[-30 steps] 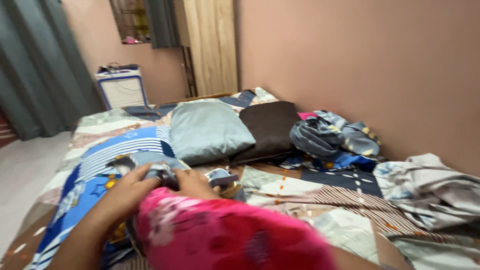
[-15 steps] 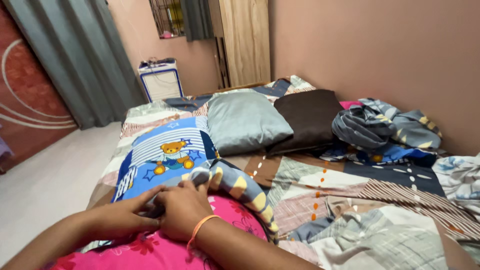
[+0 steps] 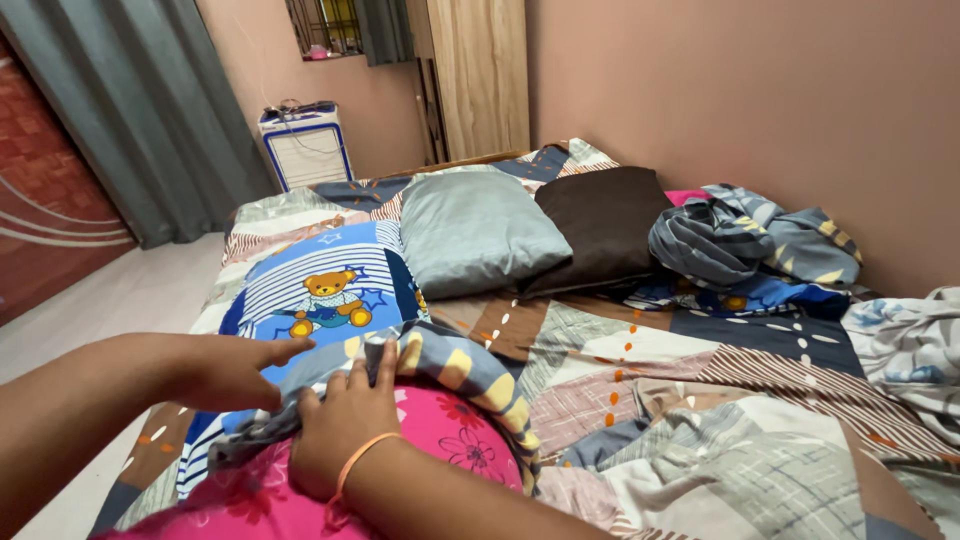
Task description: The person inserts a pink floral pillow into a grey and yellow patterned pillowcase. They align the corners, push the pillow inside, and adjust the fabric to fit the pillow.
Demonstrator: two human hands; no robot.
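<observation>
My right hand [image 3: 340,425], with an orange band at the wrist, lies flat on a pink flowered cushion [image 3: 440,435] at the near edge of the bed. Its fingers press the edge of a grey-blue cover with yellow patches [image 3: 455,365] that wraps over the cushion's top. My left hand [image 3: 235,370] rests just to the left, palm down, fingers stretched across the same cover where it meets the blue striped teddy-bear panel [image 3: 320,290] of the bedsheet. Neither hand is closed around anything.
A grey pillow [image 3: 475,230] and a dark brown pillow [image 3: 600,225] lie at the bed's head. Crumpled blue-grey cloth [image 3: 745,245] and a pale bundle [image 3: 905,345] sit along the pink wall. A white air cooler [image 3: 303,145], grey curtain and wooden cupboard stand beyond.
The view has swung left and steadied. Both hands have gone from bunching the cover on the raised pink cushion to lying flat, the left hand spreading further left along the cover.
</observation>
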